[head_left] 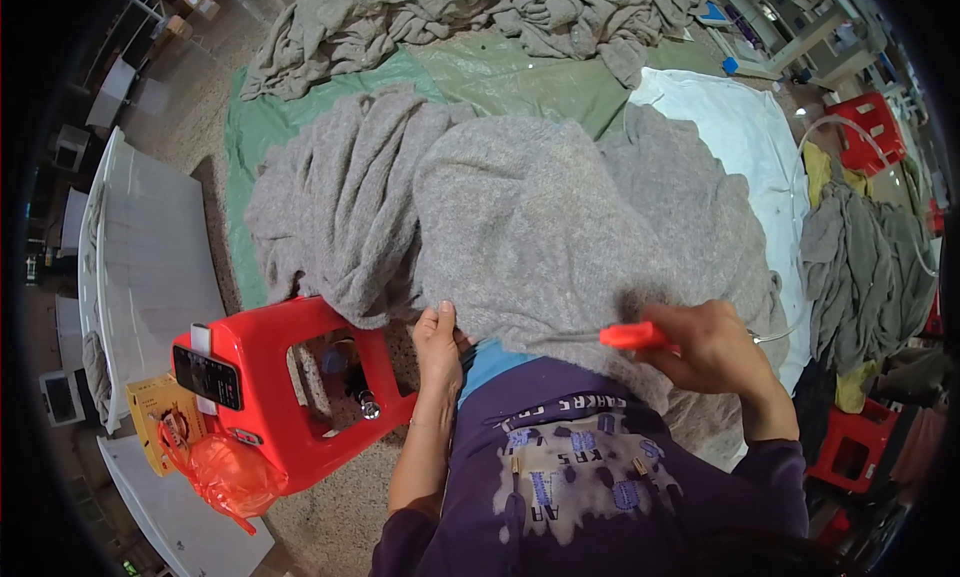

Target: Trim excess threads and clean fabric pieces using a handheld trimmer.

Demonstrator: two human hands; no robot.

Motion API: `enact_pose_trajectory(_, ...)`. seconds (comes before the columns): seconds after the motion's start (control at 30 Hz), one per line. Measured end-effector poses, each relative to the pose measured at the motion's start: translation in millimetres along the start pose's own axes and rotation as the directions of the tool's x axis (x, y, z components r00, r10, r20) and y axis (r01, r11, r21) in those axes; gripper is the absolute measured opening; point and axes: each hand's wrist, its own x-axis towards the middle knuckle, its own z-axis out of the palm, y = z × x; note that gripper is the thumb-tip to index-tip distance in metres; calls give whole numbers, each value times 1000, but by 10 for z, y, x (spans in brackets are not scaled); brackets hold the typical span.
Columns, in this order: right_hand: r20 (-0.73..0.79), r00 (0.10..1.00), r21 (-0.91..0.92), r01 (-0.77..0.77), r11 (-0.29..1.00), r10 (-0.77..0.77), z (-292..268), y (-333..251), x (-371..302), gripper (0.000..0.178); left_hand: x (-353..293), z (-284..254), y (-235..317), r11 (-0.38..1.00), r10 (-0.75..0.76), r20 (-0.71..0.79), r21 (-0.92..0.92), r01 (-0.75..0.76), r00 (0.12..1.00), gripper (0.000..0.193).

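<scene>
A large sheet of grey knit fabric (535, 212) lies spread in front of me and reaches over my lap. At its near edge, left of the middle, my left hand (437, 345) is closed on the fabric, thumb upward. My right hand (708, 347) is closed around a small bright red-handled tool (632, 335) just above the fabric's near right part. The tool's exact kind is hidden by my fingers and some blur. Whether it touches the cloth I cannot tell. Bunched folds of the grey fabric lie to the left of the flat part.
At my left stands a red plastic stool (300, 457) with a phone (207, 376) fixed to its side and a red plastic bag (235, 477) hanging there. A yellow box (163, 422) is beside it. Green sheeting (500, 75) lies beneath, more grey fabric (585, 17) beyond. Dark garments (865, 267) hang at right.
</scene>
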Motion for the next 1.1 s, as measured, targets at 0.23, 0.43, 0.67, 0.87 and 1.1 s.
enact_pose_trajectory(0.23, -158, 851, 385, -413, 825, 500, -41, -4, 107, 20, -575, 877, 508, 107, 327, 792, 511, -853, 515, 49)
enact_pose_trajectory(0.43, -492, 855, 254, -36, 967, 161, 201, 149, 146, 27, -184, 1067, 200, -20, -253, 874, 424, -905, 415, 28)
enact_pose_trajectory(0.67, -297, 803, 516, -321, 795, 517, 268, 216, 34, 40, 680, 726, 1333, 160, 719, 441, 648, -744, 538, 16)
enact_pose_trajectory(0.87, -258, 829, 503, -323, 802, 496, 345, 214, 47, 60, 1794, -329, 2373, 149, 974, 16, 705, -693, 225, 16)
enact_pose_trajectory(1.1, -142, 923, 520, -239, 820, 358, 608, 192, 41, 83, 2414, -2139, 2106, 468, 862, -410, 870, -156, 298, 16)
